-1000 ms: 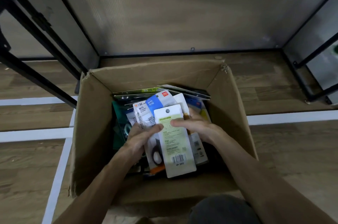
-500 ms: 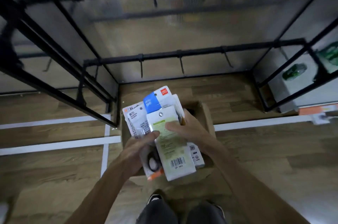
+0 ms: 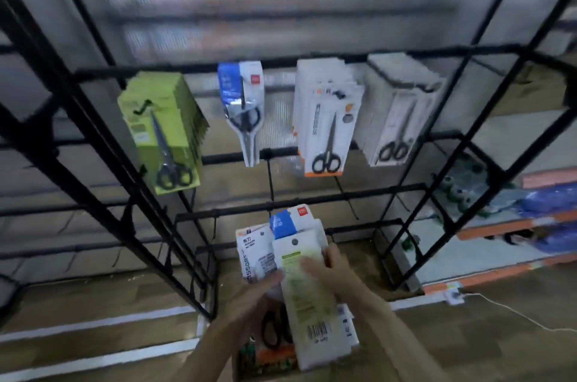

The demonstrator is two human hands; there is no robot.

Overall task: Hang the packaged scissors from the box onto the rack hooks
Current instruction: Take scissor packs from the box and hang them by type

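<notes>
Several packaged scissors are held fanned below the rack, left hand gripping the stack, right hand pinching the top card; next, I judge, its hole must meet a matching hook

Print on held packs blurred, unreadable; left hand fingers hidden behind.

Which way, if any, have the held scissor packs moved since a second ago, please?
Yes: the scissor packs rose against the rack, up to its lower rails.
</notes>
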